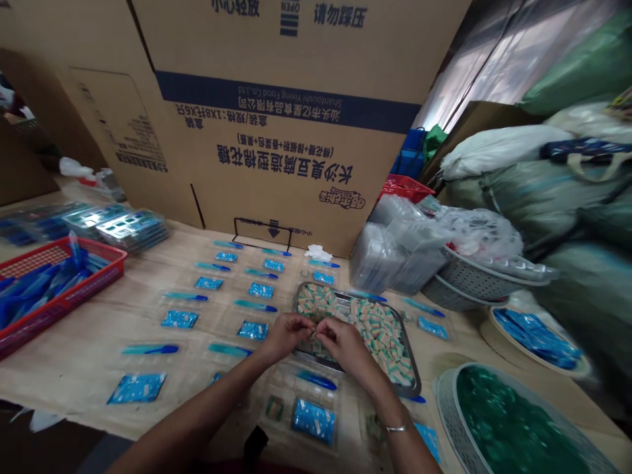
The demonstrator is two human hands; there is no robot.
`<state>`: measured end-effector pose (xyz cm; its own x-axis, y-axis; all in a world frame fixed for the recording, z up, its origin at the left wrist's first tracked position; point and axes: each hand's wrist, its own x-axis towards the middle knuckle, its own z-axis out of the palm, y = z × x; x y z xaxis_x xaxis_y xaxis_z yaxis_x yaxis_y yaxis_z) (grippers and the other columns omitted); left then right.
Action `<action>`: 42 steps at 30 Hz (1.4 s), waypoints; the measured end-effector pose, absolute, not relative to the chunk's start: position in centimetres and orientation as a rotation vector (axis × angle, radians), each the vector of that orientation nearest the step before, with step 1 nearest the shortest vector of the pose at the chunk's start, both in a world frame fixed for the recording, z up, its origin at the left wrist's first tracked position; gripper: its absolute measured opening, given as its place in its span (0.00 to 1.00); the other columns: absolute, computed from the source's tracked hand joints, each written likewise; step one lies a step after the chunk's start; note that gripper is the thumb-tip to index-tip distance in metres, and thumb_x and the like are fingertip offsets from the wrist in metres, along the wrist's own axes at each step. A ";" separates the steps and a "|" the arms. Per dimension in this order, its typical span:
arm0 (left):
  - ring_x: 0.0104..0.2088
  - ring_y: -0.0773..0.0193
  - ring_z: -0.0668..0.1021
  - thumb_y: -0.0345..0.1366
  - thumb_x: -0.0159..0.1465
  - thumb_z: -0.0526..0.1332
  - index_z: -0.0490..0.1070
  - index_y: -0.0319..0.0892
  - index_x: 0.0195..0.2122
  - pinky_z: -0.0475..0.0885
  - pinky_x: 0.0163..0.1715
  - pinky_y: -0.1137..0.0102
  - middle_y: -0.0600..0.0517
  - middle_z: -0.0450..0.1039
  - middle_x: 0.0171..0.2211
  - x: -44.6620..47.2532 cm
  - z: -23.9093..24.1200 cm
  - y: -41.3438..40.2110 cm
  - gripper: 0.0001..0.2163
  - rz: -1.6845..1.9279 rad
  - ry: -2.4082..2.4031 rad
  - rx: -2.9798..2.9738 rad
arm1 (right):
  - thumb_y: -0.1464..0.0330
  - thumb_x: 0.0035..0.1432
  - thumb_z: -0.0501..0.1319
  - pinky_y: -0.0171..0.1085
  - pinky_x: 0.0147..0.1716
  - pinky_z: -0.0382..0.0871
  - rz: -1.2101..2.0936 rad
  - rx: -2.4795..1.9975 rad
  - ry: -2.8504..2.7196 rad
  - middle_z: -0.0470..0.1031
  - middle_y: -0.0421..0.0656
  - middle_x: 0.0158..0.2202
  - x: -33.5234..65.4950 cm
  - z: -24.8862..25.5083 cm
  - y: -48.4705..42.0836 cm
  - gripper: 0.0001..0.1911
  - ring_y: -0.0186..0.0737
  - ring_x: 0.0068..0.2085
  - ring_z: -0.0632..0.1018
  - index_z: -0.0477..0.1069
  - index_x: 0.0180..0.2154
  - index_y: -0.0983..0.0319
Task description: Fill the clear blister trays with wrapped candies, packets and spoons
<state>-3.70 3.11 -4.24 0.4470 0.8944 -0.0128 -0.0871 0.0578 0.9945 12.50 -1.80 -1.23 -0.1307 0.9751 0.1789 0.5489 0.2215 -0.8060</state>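
Both hands meet over the near left part of a metal tray (343, 303). The thumb and fingertips of the left hand (289, 334) are pinched together, and those of the right hand (342, 337) do the same, tip to tip with them. Between them they grip a small piece (314, 334), too tiny and partly covered to make out in detail. Taking the joined fingertips as the clock's centre and 12 as straight away from the person, this piece sits right at the centre.

The tray bears striped pieces in green and pale orange: one heap (318, 299) lies at 12 o'clock, just beyond the fingertips, and a larger heap (381, 332) lies at 3, beside the right hand. A bracelet (395, 428) circles the right wrist.

At 6 o'clock, between the forearms, a clear plastic pack holds a blue pen-shaped item (316, 380), a blue sachet (315, 420) and a small square piece (274, 408). More such packs stand in rows from 8 round to 11. A red basket (111, 253) of blue items is well apart at 9. A large cardboard box (276, 191) rises at 12, clear plastic containers (378, 257) stand at 1, and a grey round basket (447, 401) of green items sits at 4.
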 end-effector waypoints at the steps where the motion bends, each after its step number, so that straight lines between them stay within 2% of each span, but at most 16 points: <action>1: 0.23 0.68 0.72 0.34 0.46 0.67 0.78 0.40 0.24 0.66 0.24 0.75 0.54 0.74 0.20 -3.7 -4.1 3.1 0.05 0.869 0.805 1.306 | 0.73 0.50 0.58 0.32 0.29 0.62 0.728 -1.432 -1.831 0.72 0.37 0.24 12.5 -0.9 -1.7 0.05 0.35 0.27 0.72 0.71 0.26 0.59; 4: 0.21 0.69 0.71 0.33 0.45 0.68 0.78 0.38 0.25 0.64 0.22 0.76 0.54 0.73 0.19 -3.5 -4.0 2.9 0.06 0.827 0.783 1.319 | 0.74 0.50 0.57 0.32 0.29 0.62 0.720 -1.461 -1.844 0.72 0.38 0.24 12.4 -1.0 -1.2 0.05 0.35 0.27 0.72 0.70 0.25 0.60; 8: 0.21 0.69 0.72 0.34 0.44 0.69 0.76 0.38 0.24 0.65 0.23 0.75 0.54 0.73 0.20 -3.2 -4.4 2.8 0.07 0.867 0.816 1.284 | 0.69 0.52 0.58 0.32 0.24 0.63 0.739 -1.518 -1.753 0.72 0.38 0.22 13.0 -2.6 -0.9 0.04 0.36 0.24 0.72 0.69 0.26 0.60; 10: 0.22 0.69 0.72 0.35 0.45 0.69 0.74 0.38 0.24 0.65 0.23 0.75 0.55 0.72 0.20 -3.2 -4.7 3.0 0.08 0.916 0.850 1.256 | 0.69 0.52 0.58 0.34 0.26 0.64 0.683 -1.576 -1.697 0.71 0.40 0.23 13.6 -3.1 -1.0 0.05 0.38 0.26 0.72 0.70 0.26 0.61; 13: 0.23 0.69 0.72 0.34 0.44 0.69 0.72 0.39 0.25 0.66 0.25 0.75 0.56 0.72 0.21 -3.3 -4.5 3.0 0.09 0.962 0.876 1.232 | 0.68 0.53 0.58 0.39 0.37 0.66 0.536 -1.566 -1.680 0.74 0.46 0.33 14.0 -3.0 -1.4 0.06 0.44 0.37 0.74 0.73 0.31 0.61; 15: 0.24 0.68 0.73 0.32 0.43 0.69 0.71 0.39 0.26 0.66 0.26 0.75 0.55 0.73 0.23 -3.5 -4.2 2.6 0.10 0.976 0.862 1.226 | 0.66 0.54 0.58 0.39 0.39 0.66 0.606 -1.450 -1.717 0.75 0.46 0.38 13.4 -2.7 -1.6 0.09 0.44 0.40 0.74 0.74 0.37 0.60; 17: 0.25 0.68 0.73 0.32 0.43 0.69 0.71 0.39 0.27 0.67 0.26 0.75 0.54 0.73 0.24 -4.0 -3.9 1.9 0.11 0.998 0.839 1.214 | 0.65 0.55 0.58 0.37 0.34 0.67 0.778 -1.343 -1.741 0.76 0.44 0.35 12.0 -2.3 -1.7 0.09 0.42 0.36 0.75 0.74 0.37 0.60; 19: 0.26 0.69 0.74 0.31 0.44 0.69 0.69 0.39 0.27 0.66 0.26 0.76 0.55 0.72 0.24 -5.0 -3.8 1.0 0.11 1.033 0.853 1.202 | 0.67 0.56 0.57 0.35 0.31 0.66 0.861 -1.303 -1.778 0.75 0.42 0.31 10.3 -2.0 -1.7 0.08 0.40 0.32 0.75 0.73 0.33 0.60; 24: 0.27 0.67 0.76 0.30 0.48 0.67 0.69 0.40 0.36 0.68 0.27 0.75 0.55 0.73 0.25 -9.9 -3.8 -1.3 0.14 1.037 1.035 1.229 | 0.73 0.52 0.58 0.35 0.33 0.66 0.943 -1.188 -1.973 0.74 0.42 0.30 5.7 -1.7 -1.2 0.06 0.39 0.33 0.75 0.74 0.31 0.62; 28: 0.36 0.61 0.78 0.33 0.56 0.60 0.69 0.42 0.43 0.72 0.37 0.66 0.49 0.76 0.35 -15.6 -3.6 -3.6 0.13 1.139 1.368 1.573 | 0.74 0.50 0.59 0.33 0.32 0.68 1.119 -1.189 -1.958 0.77 0.41 0.29 2.2 -2.7 1.2 0.06 0.38 0.32 0.77 0.74 0.31 0.62; 32: 0.49 0.52 0.73 0.38 0.59 0.59 0.71 0.44 0.43 0.65 0.50 0.54 0.45 0.75 0.45 -21.6 -4.1 -6.6 0.11 1.228 1.836 2.114 | 0.75 0.49 0.57 0.33 0.31 0.69 1.056 -1.289 -1.912 0.79 0.42 0.28 -1.6 -4.1 4.8 0.08 0.38 0.31 0.78 0.75 0.30 0.64; 34: 0.52 0.45 0.70 0.41 0.58 0.60 0.70 0.44 0.45 0.58 0.53 0.46 0.44 0.72 0.49 -23.8 -4.9 -7.9 0.14 1.098 2.088 2.250 | 0.76 0.49 0.57 0.33 0.31 0.70 1.031 -1.298 -1.923 0.79 0.42 0.28 -3.4 -4.6 6.1 0.08 0.38 0.30 0.78 0.75 0.30 0.64; 36: 0.54 0.42 0.68 0.43 0.58 0.60 0.70 0.44 0.46 0.53 0.53 0.41 0.43 0.70 0.51 -25.2 -5.8 -8.7 0.16 0.946 2.264 2.286 | 0.77 0.48 0.58 0.34 0.31 0.69 0.997 -1.312 -1.943 0.79 0.43 0.28 -4.7 -5.0 6.8 0.08 0.40 0.31 0.79 0.76 0.28 0.64; 42: 0.53 0.46 0.69 0.43 0.59 0.58 0.68 0.45 0.49 0.49 0.56 0.46 0.43 0.69 0.53 -25.7 -7.8 -8.7 0.17 0.828 2.323 2.320 | 0.77 0.49 0.58 0.33 0.31 0.67 0.907 -1.357 -2.008 0.80 0.43 0.29 -5.6 -5.6 6.5 0.10 0.39 0.32 0.79 0.77 0.30 0.63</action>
<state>-25.67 -8.69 -7.77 -0.0455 0.8671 0.4961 0.9854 -0.0427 0.1650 -5.55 6.51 -5.61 -0.3417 0.9373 0.0683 0.5686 0.2641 -0.7790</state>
